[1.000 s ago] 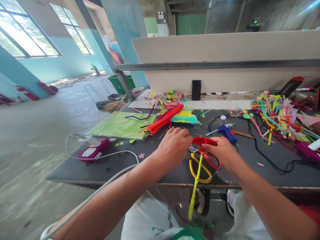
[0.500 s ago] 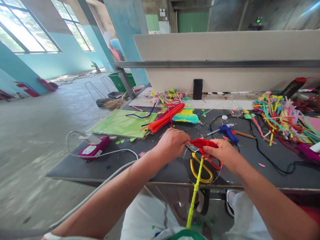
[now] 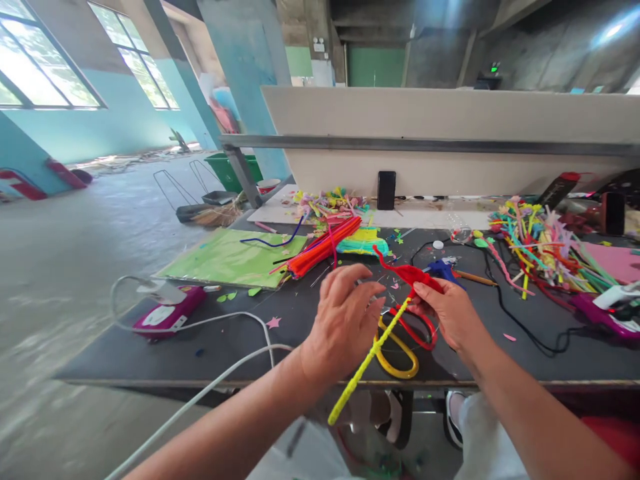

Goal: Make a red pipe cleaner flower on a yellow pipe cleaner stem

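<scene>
Between thumb and fingers, my right hand [image 3: 445, 308] pinches a red pipe-cleaner piece [image 3: 411, 273] where it joins a twisted yellow stem [image 3: 367, 360]. The red piece tapers to a thin curled tip at its left, and the stem slants down to the left past the table edge. My left hand [image 3: 347, 317] hovers left of the stem with its fingers apart and curved, holding nothing that shows. Beneath the stem lie scissors with one yellow handle [image 3: 400, 370] and one red handle [image 3: 425, 340]; their blades are mostly hidden.
Behind the hands lie an orange-red bundle [image 3: 325, 248], a turquoise bundle [image 3: 363, 247], a green sheet [image 3: 225, 257] and a standing phone [image 3: 387, 191]. A blue glue gun [image 3: 443, 268], mixed stems [image 3: 540, 243] and a black cable are at right. A white cable crosses by my left arm.
My left hand has let go of the red piece's left end, moved down and opened. The yellow stem has swung its lower end to the left. The view has shifted slightly.
</scene>
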`<state>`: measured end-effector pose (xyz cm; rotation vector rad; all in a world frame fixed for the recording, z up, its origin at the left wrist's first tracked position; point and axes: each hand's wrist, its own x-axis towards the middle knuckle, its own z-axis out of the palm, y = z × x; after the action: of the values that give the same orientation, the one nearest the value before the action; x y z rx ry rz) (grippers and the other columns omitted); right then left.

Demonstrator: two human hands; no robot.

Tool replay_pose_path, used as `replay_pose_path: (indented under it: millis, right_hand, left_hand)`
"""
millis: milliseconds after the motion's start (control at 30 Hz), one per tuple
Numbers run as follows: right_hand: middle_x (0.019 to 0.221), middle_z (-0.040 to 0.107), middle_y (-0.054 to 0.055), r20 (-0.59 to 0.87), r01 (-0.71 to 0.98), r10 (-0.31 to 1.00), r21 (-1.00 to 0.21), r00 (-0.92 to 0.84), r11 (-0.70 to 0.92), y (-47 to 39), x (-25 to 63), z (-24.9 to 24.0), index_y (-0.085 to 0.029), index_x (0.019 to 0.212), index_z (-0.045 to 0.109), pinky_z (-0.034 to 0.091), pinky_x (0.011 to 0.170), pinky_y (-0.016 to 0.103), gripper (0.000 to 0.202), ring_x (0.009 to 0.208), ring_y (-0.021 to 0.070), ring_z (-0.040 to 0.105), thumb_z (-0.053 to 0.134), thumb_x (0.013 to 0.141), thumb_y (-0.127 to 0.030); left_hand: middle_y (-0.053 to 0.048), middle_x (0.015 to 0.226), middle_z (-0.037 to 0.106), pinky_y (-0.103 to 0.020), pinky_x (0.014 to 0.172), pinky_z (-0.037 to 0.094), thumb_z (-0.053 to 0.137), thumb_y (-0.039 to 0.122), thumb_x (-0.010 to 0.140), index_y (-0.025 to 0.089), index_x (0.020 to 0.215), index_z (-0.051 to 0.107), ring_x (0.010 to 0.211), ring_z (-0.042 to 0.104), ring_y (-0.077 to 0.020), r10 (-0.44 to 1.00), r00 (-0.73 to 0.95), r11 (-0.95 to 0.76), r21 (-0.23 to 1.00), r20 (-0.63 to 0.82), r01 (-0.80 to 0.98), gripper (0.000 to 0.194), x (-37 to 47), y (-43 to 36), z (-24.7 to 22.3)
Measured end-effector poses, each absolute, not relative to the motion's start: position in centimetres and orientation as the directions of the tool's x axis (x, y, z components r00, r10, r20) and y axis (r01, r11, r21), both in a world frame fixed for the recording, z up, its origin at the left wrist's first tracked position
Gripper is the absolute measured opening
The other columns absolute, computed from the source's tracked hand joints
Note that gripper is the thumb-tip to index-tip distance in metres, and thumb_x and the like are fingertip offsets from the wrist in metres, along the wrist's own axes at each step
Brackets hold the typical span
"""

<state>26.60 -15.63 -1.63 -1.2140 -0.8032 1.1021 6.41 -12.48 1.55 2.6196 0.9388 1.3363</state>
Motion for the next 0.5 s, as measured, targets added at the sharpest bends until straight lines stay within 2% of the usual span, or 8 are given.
replay_pose_path:
  millis: [67, 133, 200, 300, 433, 500]
  right_hand:
    - [0.064, 0.064, 0.001, -0.053, -0.238, 0.949, -0.971, 0.309, 0.023, -15.8, 26.3, -1.6, -0.016, 0.078, 0.064, 0.052, 0.059, 0.026, 0.027, 0.056, 0.012, 0.059, 0.074, 0.066, -0.038]
    - [0.064, 0.064, 0.001, -0.031, -0.211, 0.95, -0.977, 0.312, 0.038, -16.1, 26.0, -1.5, -0.017, 0.077, 0.064, 0.051, 0.058, 0.026, 0.027, 0.057, 0.0126, 0.059, 0.073, 0.067, -0.04]
    - [0.064, 0.064, 0.001, -0.017, -0.155, 0.95, -0.987, 0.311, 0.033, -16.2, 25.5, -1.4, -0.017, 0.077, 0.063, 0.049, 0.056, 0.025, 0.026, 0.056, 0.0128, 0.058, 0.072, 0.068, -0.04]
    - [0.061, 0.064, 0.0, -0.019, -0.056, 0.951, -0.998, 0.308, -0.001, -16.4, 24.8, -1.4, -0.017, 0.078, 0.062, 0.046, 0.054, 0.025, 0.025, 0.053, 0.0128, 0.057, 0.07, 0.07, -0.039]
    - [0.061, 0.065, 0.0, -0.064, -0.008, 0.952, -0.998, 0.3, -0.065, -16.5, 24.2, -1.3, -0.018, 0.079, 0.062, 0.046, 0.054, 0.026, 0.023, 0.053, 0.0134, 0.057, 0.068, 0.07, -0.038]
    - [0.061, 0.064, 0.0, -0.07, -0.01, 0.951, -0.997, 0.301, -0.07, -16.6, 24.1, -1.2, -0.018, 0.078, 0.062, 0.046, 0.055, 0.025, 0.022, 0.053, 0.0132, 0.057, 0.068, 0.071, -0.038]
  left_hand:
    - [-0.008, 0.102, 0.061, -0.037, 0.088, 0.044, 0.054, 0.024, 0.083, 0.018, 0.097, 0.06, 0.096, 0.055, -0.0195, 0.714, 0.393, -0.7, 0.573, 0.58, 0.426, 0.016, 6.9, -12.0, 0.8]
    - [-0.007, 0.094, 0.063, -0.033, 0.076, 0.047, 0.056, 0.029, 0.081, 0.016, 0.099, 0.059, 0.083, 0.057, -0.0164, 0.868, 0.353, -0.467, 0.816, 0.35, 0.341, 0.023, 7.5, -11.1, 0.4]
    - [-0.006, 0.091, 0.064, -0.029, 0.073, 0.047, 0.059, 0.035, 0.079, 0.014, 0.1, 0.059, 0.079, 0.058, -0.0144, 0.902, 0.394, -0.274, 0.94, 0.178, 0.205, 0.029, 8.0, -10.1, 0.5]
    - [-0.004, 0.083, 0.065, -0.024, 0.07, 0.045, 0.065, 0.037, 0.074, 0.013, 0.091, 0.062, 0.074, 0.057, -0.012, 0.88, 0.463, -0.141, 0.989, 0.107, 0.039, 0.03, 8.7, -9.3, 0.9]
    - [0.0, 0.062, 0.06, -0.022, 0.056, 0.041, 0.071, 0.039, 0.067, 0.013, 0.073, 0.065, 0.056, 0.052, -0.0098, 0.922, 0.379, -0.068, 0.997, 0.081, -0.046, 0.028, 9.6, -9.0, 0.8]
    - [0.0, 0.058, 0.061, -0.023, 0.054, 0.042, 0.072, 0.041, 0.065, 0.013, 0.069, 0.065, 0.052, 0.052, -0.0099, 0.94, 0.336, -0.04, 0.998, 0.054, -0.046, 0.029, 9.8, -9.0, 0.6]
